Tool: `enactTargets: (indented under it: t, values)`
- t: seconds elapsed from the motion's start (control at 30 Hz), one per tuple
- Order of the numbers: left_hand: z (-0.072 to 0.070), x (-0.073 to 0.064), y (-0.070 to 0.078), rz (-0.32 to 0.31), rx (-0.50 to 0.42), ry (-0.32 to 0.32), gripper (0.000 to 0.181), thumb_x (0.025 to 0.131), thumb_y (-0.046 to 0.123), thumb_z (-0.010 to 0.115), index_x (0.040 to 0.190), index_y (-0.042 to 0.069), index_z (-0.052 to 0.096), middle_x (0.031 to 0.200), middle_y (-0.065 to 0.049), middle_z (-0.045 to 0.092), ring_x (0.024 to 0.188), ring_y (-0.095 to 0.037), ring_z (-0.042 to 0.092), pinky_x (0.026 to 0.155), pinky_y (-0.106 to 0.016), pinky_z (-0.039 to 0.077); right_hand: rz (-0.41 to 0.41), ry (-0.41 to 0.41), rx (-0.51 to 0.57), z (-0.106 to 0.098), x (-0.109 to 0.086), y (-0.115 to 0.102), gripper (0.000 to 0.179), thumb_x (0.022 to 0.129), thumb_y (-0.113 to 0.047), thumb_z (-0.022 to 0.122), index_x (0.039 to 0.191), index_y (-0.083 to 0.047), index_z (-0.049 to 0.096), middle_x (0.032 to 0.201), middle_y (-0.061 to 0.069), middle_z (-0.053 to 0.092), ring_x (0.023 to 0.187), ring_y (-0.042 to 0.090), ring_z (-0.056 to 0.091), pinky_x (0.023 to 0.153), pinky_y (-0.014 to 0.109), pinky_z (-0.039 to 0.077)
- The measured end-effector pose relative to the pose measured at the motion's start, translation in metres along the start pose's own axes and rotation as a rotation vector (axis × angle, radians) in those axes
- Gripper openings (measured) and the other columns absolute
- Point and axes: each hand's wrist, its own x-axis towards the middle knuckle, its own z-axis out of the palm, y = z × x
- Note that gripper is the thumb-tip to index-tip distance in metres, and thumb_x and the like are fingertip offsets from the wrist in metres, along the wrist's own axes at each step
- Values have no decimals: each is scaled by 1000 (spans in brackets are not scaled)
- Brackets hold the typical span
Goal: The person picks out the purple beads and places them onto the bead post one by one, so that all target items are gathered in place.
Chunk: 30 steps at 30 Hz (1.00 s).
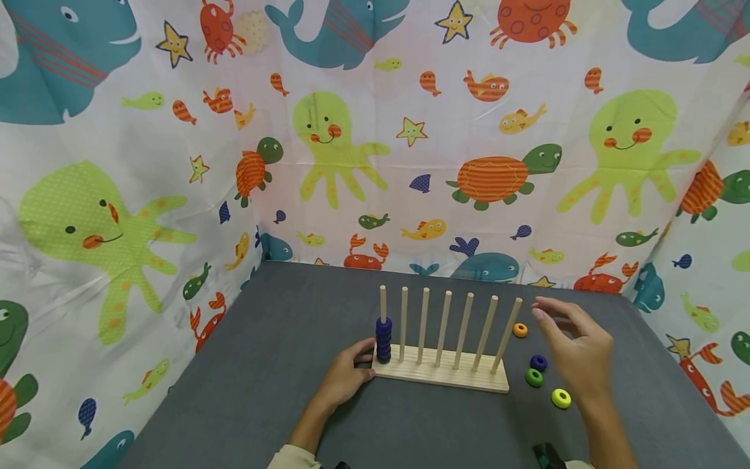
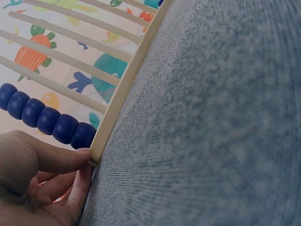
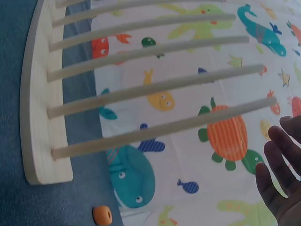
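A wooden peg rack point(image 1: 439, 376) with a row of upright pegs stands on the grey table. Dark blue beads point(image 1: 383, 342) are stacked on its leftmost peg; the other pegs are bare. My left hand point(image 1: 342, 376) grips the left end of the base, and the left wrist view puts the thumb point(image 2: 66, 159) at the base's corner, just beside the lowest bead. Raised beyond the rightmost peg point(image 3: 164, 128), my right hand point(image 1: 581, 348) has loosely bent fingers, with no bead showing between them.
To the right of the rack lie loose beads: orange point(image 1: 520, 335), dark blue point(image 1: 538, 367), green point(image 1: 534, 381) and yellow point(image 1: 565, 402). A curtain point(image 1: 363, 228) printed with sea animals surrounds the table's back and sides.
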Motion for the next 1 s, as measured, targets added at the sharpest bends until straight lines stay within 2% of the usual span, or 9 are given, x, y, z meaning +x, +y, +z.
enactTargets:
  t: [0.23, 0.47, 0.57, 0.77, 1.0]
  values:
    - [-1, -1, 0, -9, 5, 0, 64, 91, -5, 73, 151, 6, 57, 151, -17, 60, 130, -35, 65, 106, -59, 49, 68, 8, -31, -5, 2, 21, 23, 99, -12, 75, 122, -8, 79, 109, -17, 74, 92, -13, 61, 82, 5, 45]
    - [-1, -1, 1, -2, 11, 4, 64, 90, -5, 74, 151, 6, 58, 150, -16, 62, 129, -35, 65, 107, -60, 48, 171, -11, -82, -11, 2, 35, 26, 103, -24, 72, 125, -11, 78, 113, -2, 77, 91, -11, 61, 80, 5, 45]
    - [0, -1, 0, 0, 14, 3, 64, 90, -5, 74, 151, 6, 58, 150, -16, 62, 129, -35, 65, 108, -60, 47, 210, -24, -103, -14, 1, 43, 28, 103, -27, 71, 126, -12, 77, 113, -5, 76, 92, -10, 60, 81, 5, 45]
    - [0, 0, -1, 2, 10, 7, 64, 90, -6, 73, 150, 6, 58, 150, -17, 61, 129, -35, 66, 107, -59, 48, 271, -57, -113, -18, 1, 61, 32, 104, -32, 70, 129, -12, 76, 107, -20, 70, 96, -9, 58, 81, 7, 43]
    - [0, 0, 0, 1, 8, 3, 64, 90, -5, 74, 151, 6, 58, 150, -16, 61, 129, -35, 66, 107, -59, 48, 359, -62, -144, -19, -3, 90, 37, 104, -34, 69, 133, -11, 74, 103, -20, 66, 90, -9, 56, 76, 9, 42]
